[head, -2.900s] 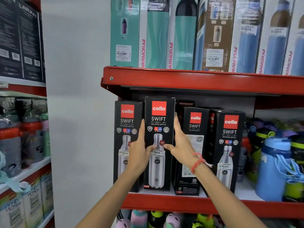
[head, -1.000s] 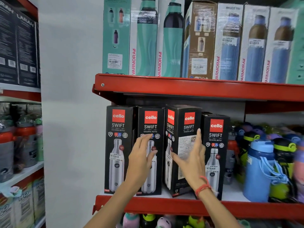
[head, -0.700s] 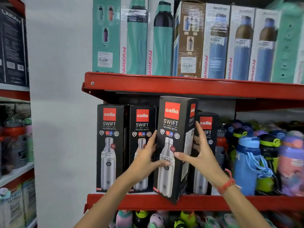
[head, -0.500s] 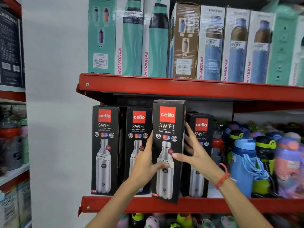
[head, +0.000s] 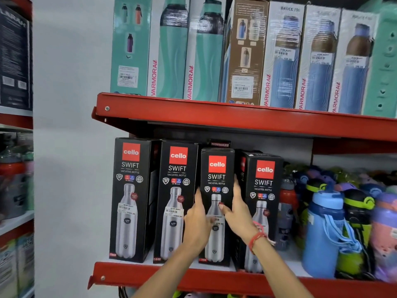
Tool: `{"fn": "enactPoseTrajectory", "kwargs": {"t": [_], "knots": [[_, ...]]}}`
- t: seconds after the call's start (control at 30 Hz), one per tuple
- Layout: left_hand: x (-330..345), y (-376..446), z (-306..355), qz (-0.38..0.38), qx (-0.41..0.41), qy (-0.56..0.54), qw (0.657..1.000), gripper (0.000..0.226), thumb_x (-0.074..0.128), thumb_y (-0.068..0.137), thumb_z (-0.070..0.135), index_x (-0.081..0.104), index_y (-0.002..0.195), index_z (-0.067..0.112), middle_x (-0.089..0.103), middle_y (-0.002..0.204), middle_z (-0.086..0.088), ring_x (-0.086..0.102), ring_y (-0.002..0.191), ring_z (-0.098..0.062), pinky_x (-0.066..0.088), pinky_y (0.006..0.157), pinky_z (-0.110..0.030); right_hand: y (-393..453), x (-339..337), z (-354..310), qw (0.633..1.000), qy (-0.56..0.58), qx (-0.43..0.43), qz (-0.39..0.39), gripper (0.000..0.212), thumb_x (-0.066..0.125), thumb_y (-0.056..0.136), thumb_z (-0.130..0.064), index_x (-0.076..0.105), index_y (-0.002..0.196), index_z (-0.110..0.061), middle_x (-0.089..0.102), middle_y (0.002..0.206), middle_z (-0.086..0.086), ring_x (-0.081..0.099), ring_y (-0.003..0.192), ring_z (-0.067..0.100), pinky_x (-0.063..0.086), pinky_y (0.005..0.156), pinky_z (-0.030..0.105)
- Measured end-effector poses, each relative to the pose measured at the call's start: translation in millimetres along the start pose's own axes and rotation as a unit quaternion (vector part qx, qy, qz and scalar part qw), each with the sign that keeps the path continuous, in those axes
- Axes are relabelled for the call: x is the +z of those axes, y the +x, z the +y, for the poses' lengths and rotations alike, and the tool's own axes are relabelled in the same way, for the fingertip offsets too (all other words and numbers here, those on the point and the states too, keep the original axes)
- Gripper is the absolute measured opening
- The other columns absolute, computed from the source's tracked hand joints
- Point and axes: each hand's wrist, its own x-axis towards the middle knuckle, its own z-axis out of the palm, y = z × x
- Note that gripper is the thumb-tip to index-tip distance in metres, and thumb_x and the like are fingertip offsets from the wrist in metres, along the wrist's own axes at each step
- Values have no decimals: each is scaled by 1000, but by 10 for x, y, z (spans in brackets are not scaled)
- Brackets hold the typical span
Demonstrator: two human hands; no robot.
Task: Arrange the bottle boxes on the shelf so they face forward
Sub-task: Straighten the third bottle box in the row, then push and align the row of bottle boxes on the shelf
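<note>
Several black Cello Swift bottle boxes stand in a row on the red shelf (head: 214,276). The third box (head: 217,168) faces forward and rests upright on the shelf. My left hand (head: 198,220) grips its left edge and my right hand (head: 238,214) grips its right edge, thumb across the front. The first box (head: 131,190) and the second box (head: 177,194) stand to the left, fronts forward. The fourth box (head: 264,190) stands to the right, turned slightly so a side panel shows, partly behind my right hand.
Loose coloured bottles, including a blue bottle (head: 326,229), crowd the right of the same shelf. The upper red shelf (head: 214,112) carries tall Varmora boxes (head: 169,50) close overhead. A white wall lies left, with another rack (head: 15,190) beyond it.
The third box was lifted out, turned front-forward, and pushed back down onto the shelf between its neighbours. Both hands stayed on it and moved back with it.
</note>
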Motion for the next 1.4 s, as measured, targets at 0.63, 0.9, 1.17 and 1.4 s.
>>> {"fn": "enactPoseTrajectory", "kwargs": {"t": [0.63,0.9,1.17,1.4], "knots": [[-723,-92,-182,40,89,-2,995,44,57,91,16,46,133,19,65,119,0,62,106,-12,51,95,-35,-102,388,-619,953,-99,-90,271,51,56,87,-6,46,136,-14,37,145,5,43,129,23,40,106,38],[-1438,-171,-771,228,142,33,963,25,51,91,12,56,115,19,59,112,2,46,103,-7,37,92,-19,-320,1396,-879,983,51,-125,124,38,51,90,-3,56,125,-17,62,118,2,59,93,0,47,84,9],[-1768,-162,-1473,-2,-15,-153,988,61,18,91,63,6,147,42,10,160,8,9,148,-11,8,121,-41,-495,2126,-817,991,122,-20,-57,66,33,94,-53,-15,138,-53,-10,147,-31,0,141,-3,9,118,33],[-1891,-232,-1581,-135,-74,-234,960,64,15,81,80,9,141,58,22,157,15,25,143,-8,22,118,-47,-610,2034,-843,988,127,5,-83,66,31,90,-60,-17,135,-60,-12,142,-37,0,141,-1,9,115,36]]}}
